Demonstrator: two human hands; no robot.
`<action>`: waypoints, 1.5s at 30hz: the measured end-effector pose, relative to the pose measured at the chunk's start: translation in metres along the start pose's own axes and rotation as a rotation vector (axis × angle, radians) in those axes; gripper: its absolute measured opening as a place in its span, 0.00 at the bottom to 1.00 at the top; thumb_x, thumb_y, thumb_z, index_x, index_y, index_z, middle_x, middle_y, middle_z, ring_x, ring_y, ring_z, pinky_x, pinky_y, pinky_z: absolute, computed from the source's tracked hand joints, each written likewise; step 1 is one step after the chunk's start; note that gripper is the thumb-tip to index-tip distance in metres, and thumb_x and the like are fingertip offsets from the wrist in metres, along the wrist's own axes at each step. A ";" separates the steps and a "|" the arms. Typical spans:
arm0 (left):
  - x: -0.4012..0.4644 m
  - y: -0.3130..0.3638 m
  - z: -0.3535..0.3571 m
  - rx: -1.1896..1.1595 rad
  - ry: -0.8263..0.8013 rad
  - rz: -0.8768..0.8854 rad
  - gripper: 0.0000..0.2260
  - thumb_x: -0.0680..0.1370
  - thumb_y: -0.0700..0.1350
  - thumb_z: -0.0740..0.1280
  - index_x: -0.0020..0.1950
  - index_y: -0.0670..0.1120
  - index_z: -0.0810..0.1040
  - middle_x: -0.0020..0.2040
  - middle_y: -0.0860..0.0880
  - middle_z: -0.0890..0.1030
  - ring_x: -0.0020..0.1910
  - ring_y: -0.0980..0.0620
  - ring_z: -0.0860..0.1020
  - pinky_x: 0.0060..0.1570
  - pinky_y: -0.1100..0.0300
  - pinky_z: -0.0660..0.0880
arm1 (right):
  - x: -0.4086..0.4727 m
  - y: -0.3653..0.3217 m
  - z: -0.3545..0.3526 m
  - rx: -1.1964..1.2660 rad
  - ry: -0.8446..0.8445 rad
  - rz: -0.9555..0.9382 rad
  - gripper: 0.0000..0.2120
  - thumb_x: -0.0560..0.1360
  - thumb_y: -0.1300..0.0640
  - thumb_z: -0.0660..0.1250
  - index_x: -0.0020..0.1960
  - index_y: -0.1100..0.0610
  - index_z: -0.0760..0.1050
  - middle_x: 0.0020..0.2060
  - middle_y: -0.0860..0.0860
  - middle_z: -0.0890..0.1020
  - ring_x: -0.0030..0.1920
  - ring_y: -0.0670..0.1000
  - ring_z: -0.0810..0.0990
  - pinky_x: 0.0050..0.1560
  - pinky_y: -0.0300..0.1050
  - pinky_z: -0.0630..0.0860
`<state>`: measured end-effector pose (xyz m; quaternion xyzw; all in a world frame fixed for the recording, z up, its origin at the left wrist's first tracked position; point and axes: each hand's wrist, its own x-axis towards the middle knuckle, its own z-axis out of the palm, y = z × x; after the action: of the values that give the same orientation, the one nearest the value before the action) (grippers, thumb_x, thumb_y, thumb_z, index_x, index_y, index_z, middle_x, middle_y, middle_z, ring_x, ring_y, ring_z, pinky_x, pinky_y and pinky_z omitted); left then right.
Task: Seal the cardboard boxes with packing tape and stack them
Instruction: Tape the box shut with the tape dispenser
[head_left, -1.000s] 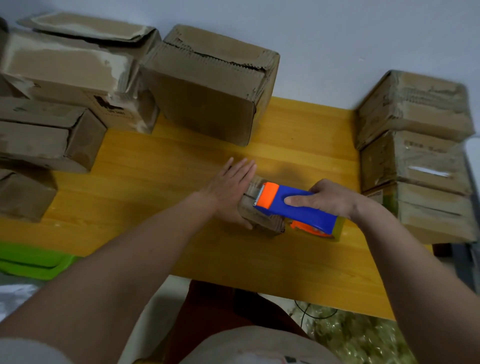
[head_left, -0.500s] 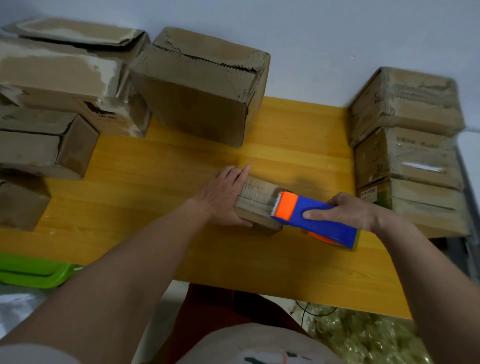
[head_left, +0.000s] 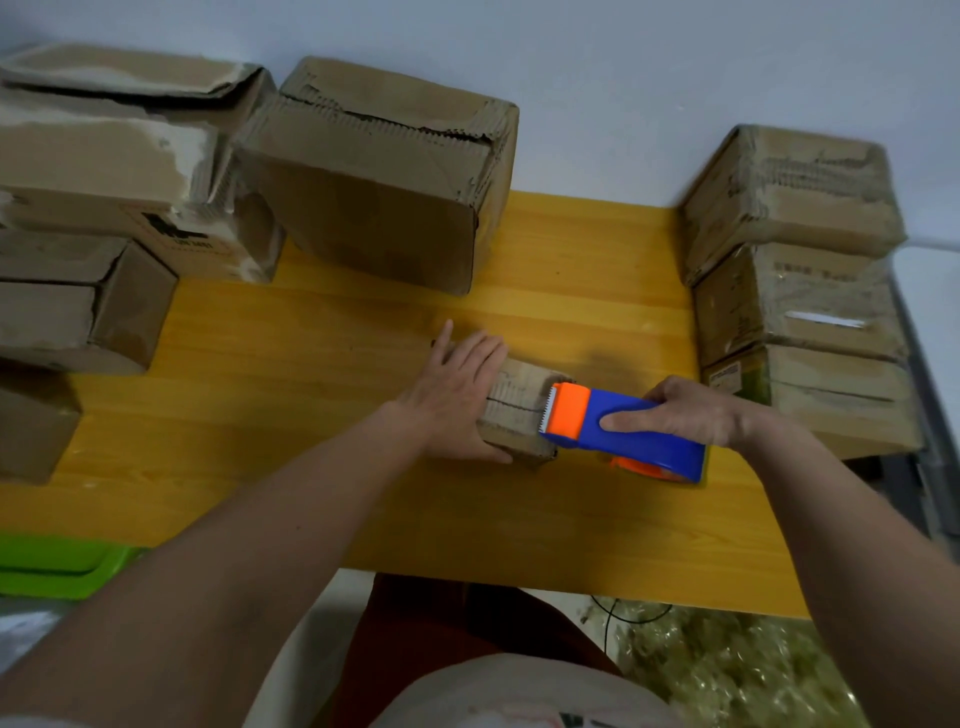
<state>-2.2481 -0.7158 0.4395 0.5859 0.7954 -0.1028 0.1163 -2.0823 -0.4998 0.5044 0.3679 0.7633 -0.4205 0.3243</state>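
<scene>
A small cardboard box (head_left: 519, 410) lies on the yellow wooden table (head_left: 322, 364), near its middle. My left hand (head_left: 457, 395) lies over the box's left end with the fingers fairly straight and the thumb along its near side. My right hand (head_left: 680, 410) grips a blue and orange tape dispenser (head_left: 623, 431). The dispenser's orange toothed end sits at the right end of the box top. A stack of three taped boxes (head_left: 795, 291) stands at the table's right edge.
A large worn box (head_left: 379, 176) stands at the back centre. Several more boxes (head_left: 104, 208) are piled along the left side. A green tray (head_left: 57, 566) lies off the near left edge. My lap is below the table's front edge.
The dispenser has been drawn from left to right along the box top, ending at the box's right end. My left hand stays on the box's left end, with the thumb now spread.
</scene>
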 end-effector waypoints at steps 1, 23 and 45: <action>0.000 -0.001 0.003 -0.010 0.018 0.001 0.58 0.65 0.81 0.54 0.79 0.42 0.39 0.79 0.44 0.49 0.78 0.43 0.47 0.73 0.37 0.39 | 0.001 0.001 0.001 0.004 0.002 0.005 0.31 0.62 0.35 0.73 0.53 0.58 0.77 0.38 0.52 0.85 0.38 0.49 0.84 0.36 0.42 0.78; -0.002 0.001 0.002 -0.038 0.021 -0.024 0.57 0.64 0.81 0.54 0.79 0.46 0.38 0.76 0.45 0.56 0.76 0.44 0.53 0.75 0.41 0.39 | -0.021 0.049 -0.015 0.044 0.037 0.005 0.41 0.50 0.31 0.78 0.48 0.63 0.80 0.39 0.56 0.86 0.42 0.57 0.85 0.49 0.52 0.80; -0.010 0.004 0.011 -0.155 0.134 -0.107 0.54 0.59 0.79 0.59 0.77 0.46 0.59 0.70 0.45 0.67 0.70 0.45 0.63 0.75 0.42 0.43 | -0.035 0.033 -0.036 -0.073 0.135 -0.015 0.24 0.61 0.39 0.74 0.41 0.60 0.78 0.33 0.54 0.83 0.33 0.52 0.80 0.36 0.43 0.74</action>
<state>-2.2403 -0.7273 0.4318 0.5374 0.8371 -0.0075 0.1022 -2.0432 -0.4662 0.5349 0.3775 0.8009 -0.3693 0.2822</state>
